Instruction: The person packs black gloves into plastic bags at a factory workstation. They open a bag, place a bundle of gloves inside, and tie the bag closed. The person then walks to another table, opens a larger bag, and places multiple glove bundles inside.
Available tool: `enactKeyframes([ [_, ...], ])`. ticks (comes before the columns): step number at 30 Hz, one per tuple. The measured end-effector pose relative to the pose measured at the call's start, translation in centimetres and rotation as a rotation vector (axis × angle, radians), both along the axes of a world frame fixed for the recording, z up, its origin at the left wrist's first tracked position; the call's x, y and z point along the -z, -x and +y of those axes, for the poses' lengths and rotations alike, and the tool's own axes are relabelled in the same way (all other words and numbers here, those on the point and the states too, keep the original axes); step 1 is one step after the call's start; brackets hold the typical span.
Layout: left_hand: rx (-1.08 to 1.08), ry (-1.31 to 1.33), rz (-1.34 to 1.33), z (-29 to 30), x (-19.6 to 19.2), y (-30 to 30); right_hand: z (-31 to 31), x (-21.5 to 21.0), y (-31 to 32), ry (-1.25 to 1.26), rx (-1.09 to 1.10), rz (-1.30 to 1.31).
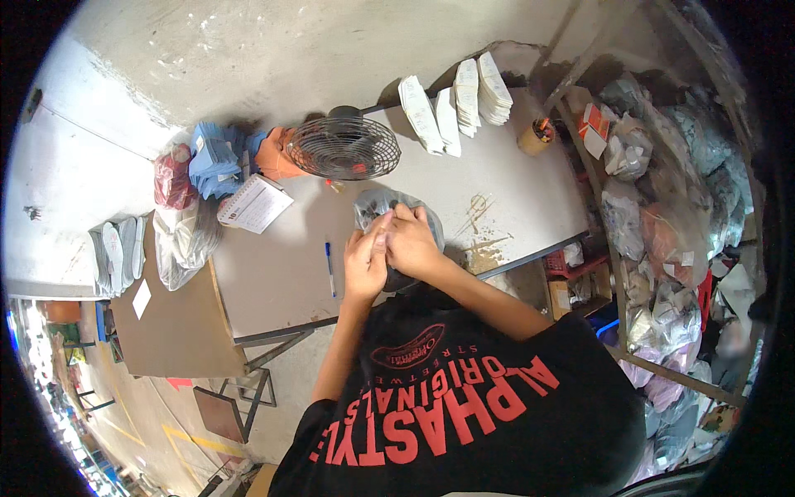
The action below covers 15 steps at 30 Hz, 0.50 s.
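A clear plastic bag (431, 217) with dark grey contents sits at the near edge of the table, right in front of me. Over it my left hand (365, 255) and my right hand (411, 242) meet, fingertips pinched together at the bag's upper part. Both hands are closed, and the bit of plastic between the fingers is mostly hidden by them. What exactly is inside the bag I cannot make out. To the left of my left hand lies a blue pen (330, 269) on the tabletop.
Behind the bag stands a black wire-cage fan (344, 149). Farther left are a spiral notebook (257, 204), blue folded bundles (217, 159) and filled plastic bags (184, 244). White paper-like stacks (421, 114) and a pen cup (535, 137) line the back right; a shelf of bagged goods (654, 224) flanks the right.
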<state>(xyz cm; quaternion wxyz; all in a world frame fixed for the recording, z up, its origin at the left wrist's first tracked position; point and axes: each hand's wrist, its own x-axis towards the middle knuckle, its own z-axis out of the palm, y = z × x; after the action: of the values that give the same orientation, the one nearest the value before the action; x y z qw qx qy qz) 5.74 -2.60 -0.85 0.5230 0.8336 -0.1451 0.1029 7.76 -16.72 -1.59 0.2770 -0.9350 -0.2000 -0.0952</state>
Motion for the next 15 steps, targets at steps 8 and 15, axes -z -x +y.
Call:
enactKeyframes([
  [8,-0.172,-0.04,-0.061,-0.2,1.6,-1.2,-1.8,-1.9,-0.7,-0.118,-0.281,0.19],
  [15,-0.17,-0.169,-0.071,-0.5,1.8,-1.1,-0.7,-2.2,-0.3,-0.149,-0.1,0.231],
])
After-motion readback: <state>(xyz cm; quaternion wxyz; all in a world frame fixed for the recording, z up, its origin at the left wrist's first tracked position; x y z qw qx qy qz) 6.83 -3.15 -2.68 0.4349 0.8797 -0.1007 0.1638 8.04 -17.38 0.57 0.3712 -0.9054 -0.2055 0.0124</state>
